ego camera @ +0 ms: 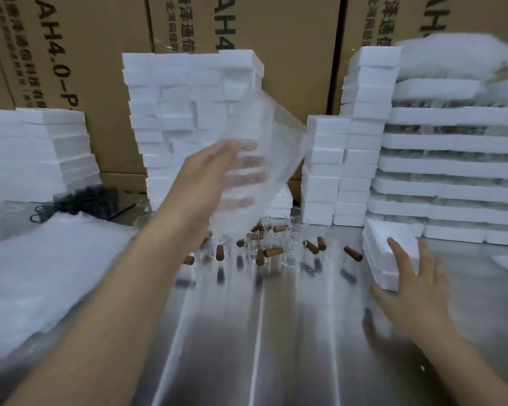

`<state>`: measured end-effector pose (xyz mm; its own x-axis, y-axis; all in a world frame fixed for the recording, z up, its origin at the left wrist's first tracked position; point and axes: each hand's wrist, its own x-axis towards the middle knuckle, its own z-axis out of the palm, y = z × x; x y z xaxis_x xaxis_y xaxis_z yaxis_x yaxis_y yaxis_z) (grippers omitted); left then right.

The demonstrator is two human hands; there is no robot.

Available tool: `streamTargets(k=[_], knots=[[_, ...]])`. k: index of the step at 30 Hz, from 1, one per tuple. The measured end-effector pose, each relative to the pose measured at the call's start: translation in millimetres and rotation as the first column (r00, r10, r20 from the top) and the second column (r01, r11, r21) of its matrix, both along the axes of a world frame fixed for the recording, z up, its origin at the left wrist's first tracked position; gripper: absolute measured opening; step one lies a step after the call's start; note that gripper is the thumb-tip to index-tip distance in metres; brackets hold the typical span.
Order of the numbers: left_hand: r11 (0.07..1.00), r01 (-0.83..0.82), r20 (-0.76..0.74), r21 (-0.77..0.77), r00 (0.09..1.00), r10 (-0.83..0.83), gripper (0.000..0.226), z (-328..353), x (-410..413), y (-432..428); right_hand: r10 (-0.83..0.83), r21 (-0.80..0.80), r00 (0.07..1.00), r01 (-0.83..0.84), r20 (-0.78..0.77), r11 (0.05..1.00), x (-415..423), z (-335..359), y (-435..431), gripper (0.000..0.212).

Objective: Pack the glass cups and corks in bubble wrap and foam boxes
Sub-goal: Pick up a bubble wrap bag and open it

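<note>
Holding up a bubble wrap sheet (264,148) over the glass cups (255,244) and corks (272,252)

The left hand (214,183) is pinching the sheet, fingers behind it, and its long axis is running up and off to the right from that hand. Cups and corks are lying scattered on the surface (276,332) just below and past it, so the left hand is nearer. The right hand (414,288) is hovering spread, holding nothing, by a foam box (390,244); can't tell if it's touching.
</note>
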<state>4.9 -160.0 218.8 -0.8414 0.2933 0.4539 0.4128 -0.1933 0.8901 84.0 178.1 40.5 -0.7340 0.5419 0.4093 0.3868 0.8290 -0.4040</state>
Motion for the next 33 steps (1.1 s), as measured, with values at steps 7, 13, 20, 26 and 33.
streamTargets(k=[7,13,20,26,33], knots=[[0.913,0.213,0.452,0.349,0.814,-0.363,0.030,-102,-20,50,0.207,-0.088,0.909,-0.254,-0.361,0.963,14,43,-31,0.053],[0.908,0.201,0.547,0.368,0.743,-0.386,0.035,-122,-27,54,0.344,-0.805,0.889,-0.430,-0.301,0.409,2,66,-61,0.051],[0.977,0.104,0.463,0.186,0.868,-0.180,0.029,-128,-29,51,0.314,-0.702,0.849,-0.528,-0.425,0.477,-15,60,-59,0.031],[0.995,-0.020,0.373,0.094,0.928,-0.016,0.020,-127,-25,50,0.386,-0.577,0.797,-0.603,-0.464,0.551,-12,44,-65,0.023],[0.993,0.088,0.264,0.073,0.959,-0.104,0.038,-129,-28,50,0.213,-0.560,0.737,-0.640,-0.641,0.526,-10,46,-67,0.025]])
